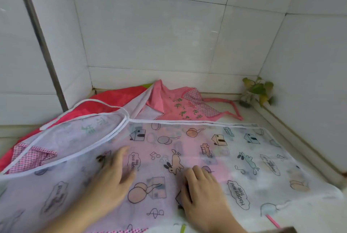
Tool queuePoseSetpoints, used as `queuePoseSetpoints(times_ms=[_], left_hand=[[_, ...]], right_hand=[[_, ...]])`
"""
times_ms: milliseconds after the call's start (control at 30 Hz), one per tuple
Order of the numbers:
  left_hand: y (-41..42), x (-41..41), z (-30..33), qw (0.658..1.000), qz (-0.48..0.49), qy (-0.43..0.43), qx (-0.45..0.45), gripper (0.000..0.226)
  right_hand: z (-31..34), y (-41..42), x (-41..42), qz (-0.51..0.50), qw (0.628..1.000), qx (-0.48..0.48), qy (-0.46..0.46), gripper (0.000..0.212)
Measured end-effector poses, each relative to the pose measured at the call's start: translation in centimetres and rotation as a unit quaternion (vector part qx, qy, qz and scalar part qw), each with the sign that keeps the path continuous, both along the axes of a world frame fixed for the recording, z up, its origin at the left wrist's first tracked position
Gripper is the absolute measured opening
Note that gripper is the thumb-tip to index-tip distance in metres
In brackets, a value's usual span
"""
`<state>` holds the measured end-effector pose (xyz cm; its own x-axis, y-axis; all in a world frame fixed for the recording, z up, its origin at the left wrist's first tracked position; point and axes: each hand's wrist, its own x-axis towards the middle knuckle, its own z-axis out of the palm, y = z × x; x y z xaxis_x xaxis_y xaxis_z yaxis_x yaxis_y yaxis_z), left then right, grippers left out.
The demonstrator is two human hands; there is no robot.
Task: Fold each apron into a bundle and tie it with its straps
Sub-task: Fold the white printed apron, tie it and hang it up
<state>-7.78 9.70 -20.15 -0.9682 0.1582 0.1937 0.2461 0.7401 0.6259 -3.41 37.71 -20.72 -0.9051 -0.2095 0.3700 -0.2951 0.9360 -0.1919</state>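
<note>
Left hand (112,174) and right hand (201,187) lie palm-down, flat on white apron (244,154).

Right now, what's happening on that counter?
A person has both hands flat on a sheer white cartoon-print apron spread over the counter: left hand, right hand. It is still unfolded, its white straps loose. Pink aprons lie beneath and behind it, near a small plant.

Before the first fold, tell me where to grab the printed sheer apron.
Probably take the printed sheer apron at its far white-bound edge, reaching over from the near side. Both hands, left hand and right hand, lie flat on it; that straight hem lies exposed, easy to pinch.
</note>
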Motion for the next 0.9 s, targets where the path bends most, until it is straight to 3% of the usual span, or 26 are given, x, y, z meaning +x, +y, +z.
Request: queuePoseSetpoints(times_ms=[33, 100, 200, 400, 533, 633, 700, 733, 800, 900], left_hand=[[0.6, 0.0, -1.1, 0.993, -0.014, 0.045, -0.105, 0.055], [0.1, 0.0, -1.9, 0.967, -0.025, 0.044, -0.251, 0.058], [-0.5, -0.5, -2.2, 0.954, -0.023, 0.015, -0.297, 0.064], [-0.6, 0.1, -0.3, 0.957, -0.026, -0.015, -0.287, 0.062], [-0.3, 0.0, -0.2, 0.96, -0.025, -0.007, -0.279, 0.067], [1.2, 1.6, 1.9, 0.96, -0.063, 0.001, -0.272, 0.073], [3.5, 3.3, 3.4, 0.964, -0.117, 0.036, -0.235, 0.065], [4.6, 4.0, 3.2, 0.965, -0.157, 0.054, -0.204, 0.061], [6.5, 5.4, 2.9, 0.957, -0.205, 0.0, -0.206, 0.068], [7.2, 6.1, 1.9, 0.951, -0.198, -0.001, -0.237, 0.074]], right_hand=[[0.1, 0.5, 0.3, -0.002, 1.0, 0.004, -0.007, 0.015], [0.6, 0.3, 0.6, 0.013, 1.0, -0.002, -0.024, 0.019], [1.7, 1.2, 0.2, 0.035, 0.998, -0.001, -0.057, 0.032], [1.1, 7.7, -1.2, -0.088, 0.981, 0.036, -0.172, 0.057], [0.6, 10.8, -1.6, -0.132, 0.976, 0.049, -0.169, 0.063], [0.3, 10.5, -1.6, -0.139, 0.975, 0.043, -0.166, 0.06], [0.3, 10.5, -1.6, -0.134, 0.978, 0.041, -0.156, 0.06], [0.6, 10.4, -1.6, -0.126, 0.98, 0.023, -0.15, 0.06], [1.7, 10.4, -1.3, -0.118, 0.983, -0.079, -0.115, 0.057], [3.7, 9.9, 0.7, -0.089, 0.976, -0.193, -0.056, 0.059]])
